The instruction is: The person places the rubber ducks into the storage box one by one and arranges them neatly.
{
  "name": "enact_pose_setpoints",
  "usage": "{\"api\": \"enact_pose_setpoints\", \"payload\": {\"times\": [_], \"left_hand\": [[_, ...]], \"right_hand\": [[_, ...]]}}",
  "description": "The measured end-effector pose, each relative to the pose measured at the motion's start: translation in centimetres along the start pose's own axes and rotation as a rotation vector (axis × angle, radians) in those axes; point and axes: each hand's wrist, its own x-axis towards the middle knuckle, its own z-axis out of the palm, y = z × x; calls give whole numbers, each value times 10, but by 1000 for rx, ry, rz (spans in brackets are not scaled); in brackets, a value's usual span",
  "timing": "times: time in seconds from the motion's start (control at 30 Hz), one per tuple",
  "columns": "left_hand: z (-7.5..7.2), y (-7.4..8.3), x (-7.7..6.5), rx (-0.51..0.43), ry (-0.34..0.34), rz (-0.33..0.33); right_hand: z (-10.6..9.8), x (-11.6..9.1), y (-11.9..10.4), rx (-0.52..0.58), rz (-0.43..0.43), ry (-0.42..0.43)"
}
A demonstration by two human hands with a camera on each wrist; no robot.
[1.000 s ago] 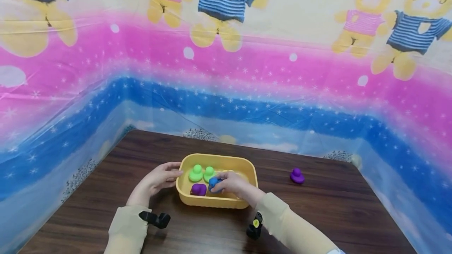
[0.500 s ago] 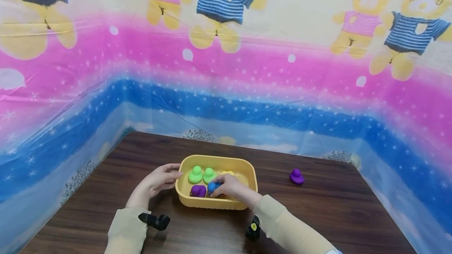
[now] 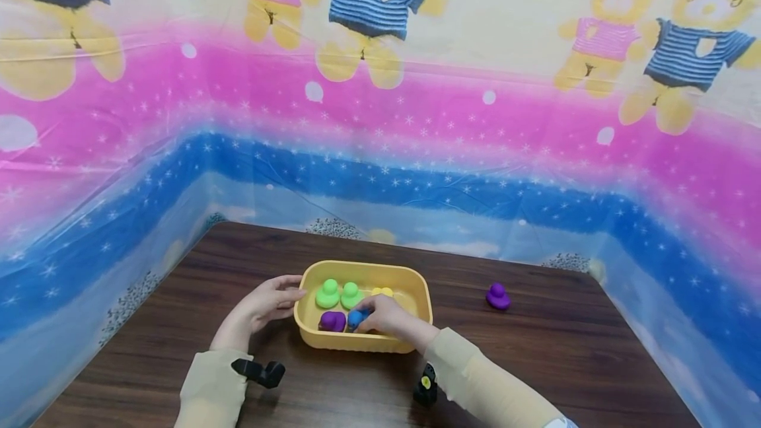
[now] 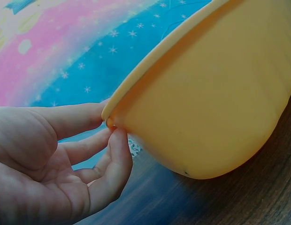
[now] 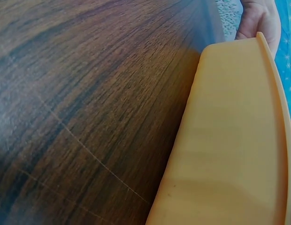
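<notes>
A yellow plastic tub [image 3: 357, 341] stands on the table. At its left end my left hand [image 3: 266, 302] pinches the rim, with thumb and bent fingers at the edge in the left wrist view [image 4: 89, 164]. Inside the tub, my right hand [image 3: 389, 316] grips a blue toy duck [image 3: 355, 318], partly covered by the fingers. Just left of it lies a purple toy duck [image 3: 331, 321]. Behind them sit two green toy ducks [image 3: 327, 294], and a yellow toy [image 3: 383, 292] shows past the right hand. The right wrist view catches mostly the tub's outer wall [image 5: 220, 136].
Another purple toy duck [image 3: 497, 296] sits on the dark wooden table [image 3: 535, 355], right of the tub. A cloth printed with bears [image 3: 416, 150] hangs along the table's back and sides. Black wrist cameras [image 3: 259, 372] are strapped to both sleeves.
My right hand has lowered the blue duck slightly leftward in the tub, beside the purple one. More of the yellow toy shows. The left hand has stayed at the rim.
</notes>
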Motion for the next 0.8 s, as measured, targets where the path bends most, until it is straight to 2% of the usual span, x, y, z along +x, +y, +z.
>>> {"api": "enact_pose_setpoints", "payload": {"times": [0.47, 0.8], "left_hand": [[0, -1, 1, 4, 5, -1], [0, -2, 1, 10, 3, 6]], "right_hand": [[-1, -2, -1, -26, -14, -3], [-8, -6, -1, -70, -39, -36]]}}
